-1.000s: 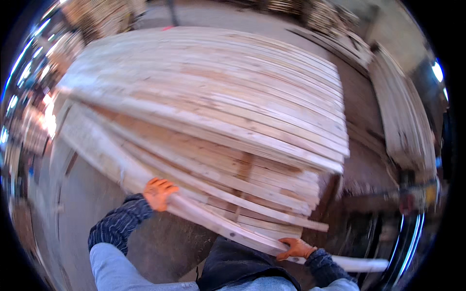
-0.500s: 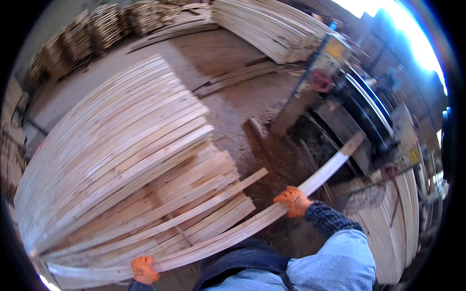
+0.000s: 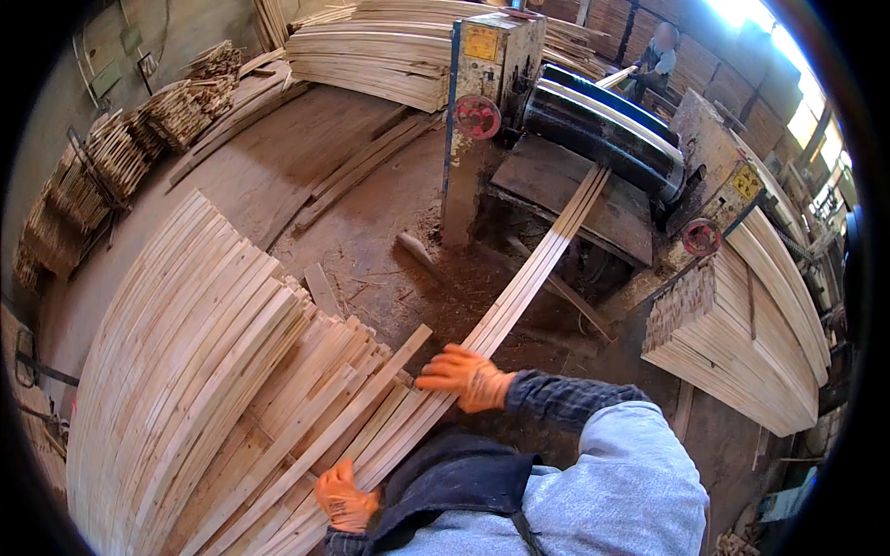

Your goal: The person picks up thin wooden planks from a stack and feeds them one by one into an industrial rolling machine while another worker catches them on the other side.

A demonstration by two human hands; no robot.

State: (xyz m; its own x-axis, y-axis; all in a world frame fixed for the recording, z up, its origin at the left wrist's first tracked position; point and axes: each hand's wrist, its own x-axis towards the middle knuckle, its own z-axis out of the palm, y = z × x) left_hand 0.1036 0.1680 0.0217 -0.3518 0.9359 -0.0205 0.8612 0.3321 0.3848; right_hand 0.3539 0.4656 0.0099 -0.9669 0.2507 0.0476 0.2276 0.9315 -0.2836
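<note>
My orange-gloved hands are apart, both on the near side of the machine (image 3: 603, 120). My right hand (image 3: 468, 378), the one nearer the machine, lies across some narrow pale boards (image 3: 538, 278), its fingers stretched out rather than wrapped around them. My left hand (image 3: 348, 498), farther from the machine, is at the edge of the same boards with its fingers bent; I cannot tell whether it grips them or only touches. The narrow pale boards lie side by side and slant up to the machine, where their far ends rest over its metal bed (image 3: 533, 176) and meet the dark roller housing. One red handwheel (image 3: 477, 118) sits on the machine's left side, and a second handwheel (image 3: 702, 237) on its right.

Nearer than the machine and to its left, a broad plank stack (image 3: 185, 371) spreads out. Just right of the machine stands a squared pile of boards (image 3: 742, 343); behind its left side is a long timber stack (image 3: 371, 60). Beyond the machine, a person (image 3: 656, 63) stands beside a pale strip (image 3: 616, 77) on its far side.
</note>
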